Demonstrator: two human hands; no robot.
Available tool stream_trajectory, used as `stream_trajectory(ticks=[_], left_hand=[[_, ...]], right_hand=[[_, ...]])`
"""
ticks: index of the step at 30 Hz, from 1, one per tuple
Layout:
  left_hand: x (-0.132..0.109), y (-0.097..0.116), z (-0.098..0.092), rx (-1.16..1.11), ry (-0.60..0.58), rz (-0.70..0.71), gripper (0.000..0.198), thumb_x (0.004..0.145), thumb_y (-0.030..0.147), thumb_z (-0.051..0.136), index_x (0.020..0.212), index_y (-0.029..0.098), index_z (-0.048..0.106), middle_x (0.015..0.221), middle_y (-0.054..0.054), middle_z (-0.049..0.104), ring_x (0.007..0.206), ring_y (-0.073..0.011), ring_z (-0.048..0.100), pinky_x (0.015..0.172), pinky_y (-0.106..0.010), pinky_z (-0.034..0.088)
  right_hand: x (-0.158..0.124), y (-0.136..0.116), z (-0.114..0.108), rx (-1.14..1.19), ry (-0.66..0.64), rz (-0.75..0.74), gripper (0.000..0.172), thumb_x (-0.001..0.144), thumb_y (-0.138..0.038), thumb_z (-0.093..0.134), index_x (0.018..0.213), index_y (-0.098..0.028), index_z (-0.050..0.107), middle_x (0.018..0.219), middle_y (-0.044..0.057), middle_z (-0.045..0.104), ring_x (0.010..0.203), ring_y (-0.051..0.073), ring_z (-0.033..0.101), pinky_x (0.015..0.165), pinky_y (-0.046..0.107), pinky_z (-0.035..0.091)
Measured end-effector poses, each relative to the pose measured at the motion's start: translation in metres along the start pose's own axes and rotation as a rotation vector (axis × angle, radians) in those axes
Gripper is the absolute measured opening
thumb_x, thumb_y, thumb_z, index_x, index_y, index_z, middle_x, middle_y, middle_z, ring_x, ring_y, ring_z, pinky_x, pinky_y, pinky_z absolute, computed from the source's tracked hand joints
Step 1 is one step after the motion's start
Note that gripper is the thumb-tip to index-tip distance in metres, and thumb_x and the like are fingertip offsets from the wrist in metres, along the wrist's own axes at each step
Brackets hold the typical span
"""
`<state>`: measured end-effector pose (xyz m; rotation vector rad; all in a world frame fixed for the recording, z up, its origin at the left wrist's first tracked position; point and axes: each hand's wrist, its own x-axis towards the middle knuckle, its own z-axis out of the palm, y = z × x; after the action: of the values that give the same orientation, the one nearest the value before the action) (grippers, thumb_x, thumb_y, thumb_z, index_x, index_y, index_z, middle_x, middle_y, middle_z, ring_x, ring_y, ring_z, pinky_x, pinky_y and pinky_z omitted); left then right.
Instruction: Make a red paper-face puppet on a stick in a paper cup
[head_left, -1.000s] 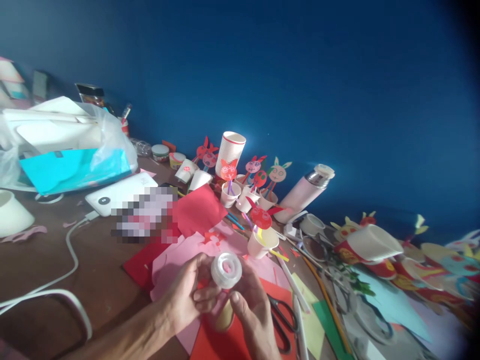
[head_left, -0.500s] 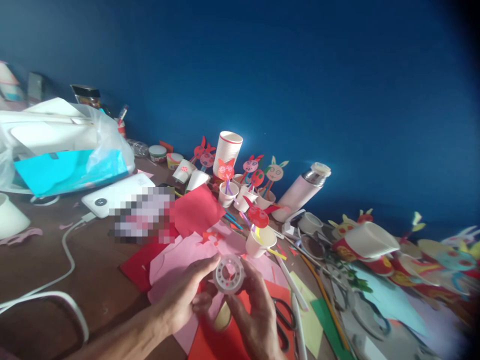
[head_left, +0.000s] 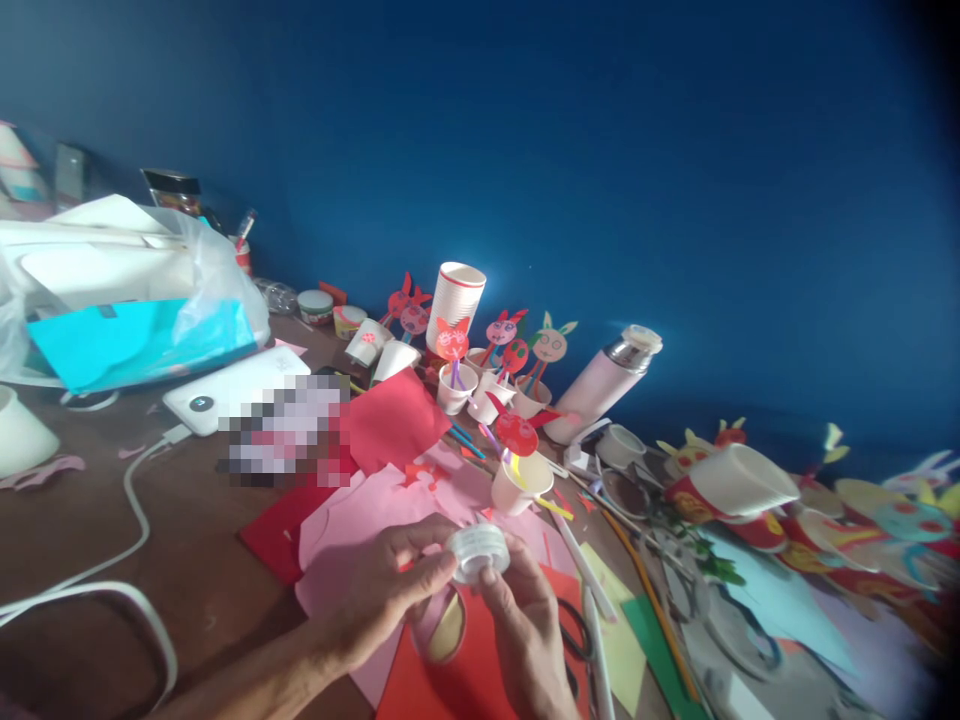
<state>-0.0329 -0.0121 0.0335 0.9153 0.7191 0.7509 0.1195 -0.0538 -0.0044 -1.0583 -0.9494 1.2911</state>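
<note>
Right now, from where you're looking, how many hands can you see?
2: the left hand and the right hand, on either side of the clear roll, both touching it. No other hand shows.

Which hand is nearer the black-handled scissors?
Right. The right hand is just left of the scissors; the left hand is farther off, at the other side of the clear roll.

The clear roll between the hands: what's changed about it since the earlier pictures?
The clear roll has tipped, so its outer edge shows instead of its flat face, and it has moved slightly right. The left hand and right hand both stay on it. The white cup just beyond the hands, its red paper figure and the pink flask stayed put.
</note>
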Motion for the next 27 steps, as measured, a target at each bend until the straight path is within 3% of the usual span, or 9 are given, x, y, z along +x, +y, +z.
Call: stream_trajectory(ticks=[3, 5, 8, 13, 18, 27], left_hand=[[-0.002, 0.002, 0.0, 0.092, 0.028, 0.057, 0.029, 0.069, 0.041, 0.066, 0.078, 0.013, 0.066, 0.08, -0.003, 0.052, 0.052, -0.006, 0.036, 0.044, -0.019, 0.021], [-0.002, 0.002, -0.002, 0.099, 0.024, 0.056, 0.025, 0.069, 0.038, 0.064, 0.076, 0.014, 0.066, 0.081, -0.003, 0.053, 0.054, -0.0072, 0.039, 0.046, -0.02, 0.024], [-0.001, 0.001, -0.006, 0.092, -0.02, 0.043, 0.022, 0.068, 0.035, 0.061, 0.071, 0.012, 0.063, 0.074, -0.002, 0.052, 0.051, -0.0064, 0.038, 0.046, -0.02, 0.024], [0.001, 0.001, -0.007, 0.03, -0.046, -0.089, 0.026, 0.071, 0.037, 0.055, 0.078, 0.012, 0.057, 0.059, -0.001, 0.053, 0.042, -0.0035, 0.025, 0.042, -0.02, 0.013], [0.001, 0.002, -0.005, -0.115, -0.045, -0.178, 0.017, 0.063, 0.028, 0.053, 0.072, 0.013, 0.053, 0.052, 0.003, 0.047, 0.04, -0.0022, 0.015, 0.041, -0.02, 0.009], [0.002, 0.005, -0.004, -0.199, -0.006, -0.245, 0.016, 0.055, 0.023, 0.05, 0.068, 0.014, 0.052, 0.047, 0.006, 0.042, 0.039, -0.002, 0.015, 0.04, -0.02, 0.009]], right_hand=[[0.001, 0.003, -0.002, 0.002, -0.001, 0.034, 0.025, 0.082, -0.033, 0.062, 0.104, -0.021, 0.061, 0.096, 0.004, 0.067, 0.089, 0.018, 0.058, 0.081, 0.029, 0.045], [0.001, 0.005, -0.003, 0.001, -0.014, 0.05, 0.026, 0.082, -0.033, 0.062, 0.104, -0.019, 0.061, 0.095, 0.005, 0.066, 0.086, 0.018, 0.057, 0.08, 0.029, 0.045], [0.0, 0.006, -0.002, 0.021, -0.019, 0.066, 0.027, 0.08, -0.034, 0.064, 0.104, -0.021, 0.062, 0.093, 0.004, 0.066, 0.082, 0.017, 0.057, 0.078, 0.027, 0.045], [0.0, 0.007, -0.001, 0.016, -0.01, 0.091, 0.027, 0.077, -0.033, 0.068, 0.102, -0.026, 0.065, 0.096, 0.002, 0.068, 0.091, 0.018, 0.06, 0.081, 0.025, 0.046], [0.0, 0.011, -0.003, 0.013, -0.027, 0.117, 0.028, 0.078, -0.035, 0.066, 0.105, -0.027, 0.065, 0.096, 0.002, 0.068, 0.087, 0.016, 0.06, 0.077, 0.023, 0.047], [0.001, 0.003, 0.002, -0.042, -0.035, 0.143, 0.03, 0.079, -0.038, 0.063, 0.105, -0.022, 0.064, 0.094, 0.004, 0.068, 0.088, 0.018, 0.06, 0.076, 0.024, 0.046]])
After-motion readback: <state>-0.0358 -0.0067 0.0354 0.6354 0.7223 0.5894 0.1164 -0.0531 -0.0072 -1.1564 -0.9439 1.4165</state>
